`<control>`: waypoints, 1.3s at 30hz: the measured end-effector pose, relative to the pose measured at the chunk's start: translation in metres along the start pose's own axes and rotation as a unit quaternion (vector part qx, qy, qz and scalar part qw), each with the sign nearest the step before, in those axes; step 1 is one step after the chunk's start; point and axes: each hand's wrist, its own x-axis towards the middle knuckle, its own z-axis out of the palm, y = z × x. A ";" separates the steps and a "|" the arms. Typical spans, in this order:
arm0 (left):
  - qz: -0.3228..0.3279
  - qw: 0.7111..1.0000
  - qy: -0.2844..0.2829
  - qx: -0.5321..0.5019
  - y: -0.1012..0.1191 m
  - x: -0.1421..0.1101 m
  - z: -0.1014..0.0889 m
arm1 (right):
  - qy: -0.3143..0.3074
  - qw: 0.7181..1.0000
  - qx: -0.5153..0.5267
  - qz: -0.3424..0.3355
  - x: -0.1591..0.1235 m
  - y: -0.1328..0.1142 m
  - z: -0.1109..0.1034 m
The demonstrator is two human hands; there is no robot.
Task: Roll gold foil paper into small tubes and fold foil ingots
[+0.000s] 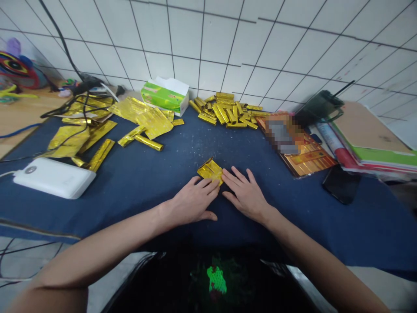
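Observation:
A small piece of folded gold foil paper (210,169) lies on the dark blue cloth in front of me. My left hand (197,198) rests over its near side, fingers stretched out flat on the foil. At its right edge, the fingertips of my right hand (246,191) touch the foil, with the fingers spread. The foil's far left corner is folded up a little. Part of its near edge is hidden under my left fingers.
Rolled gold foil pieces (224,111) are heaped by the tiled wall. Loose foil sheets (143,115) lie left, near a green tissue box (166,95). A white power bank (54,176) with cables is at left. An orange-gold packet (306,152), black phone (342,184) and dark cup (321,106) are right.

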 end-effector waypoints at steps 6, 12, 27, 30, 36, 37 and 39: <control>0.003 1.000 0.014 -0.001 0.001 0.002 0.003 | 0.003 1.000 0.002 0.004 0.000 -0.001 0.000; 0.006 1.000 0.014 -0.015 0.000 0.003 0.008 | 0.000 1.000 -0.004 0.010 -0.001 0.001 0.001; 0.000 0.999 0.012 -0.041 -0.001 0.005 0.004 | -0.062 0.996 0.038 -0.047 0.006 0.001 -0.005; 0.003 0.999 0.007 -0.040 -0.001 0.004 0.006 | -0.060 0.998 0.010 -0.028 0.013 0.011 0.002; -0.005 1.000 -0.009 -0.023 0.001 -0.002 0.011 | -0.061 0.998 -0.003 -0.007 0.019 0.017 0.002; -0.005 1.000 -0.011 -0.021 0.002 -0.005 0.012 | -0.060 0.998 -0.002 0.001 0.019 0.016 0.002; -0.004 1.000 -0.020 -0.019 0.002 -0.010 0.014 | -0.060 0.998 0.001 0.010 0.019 0.015 0.001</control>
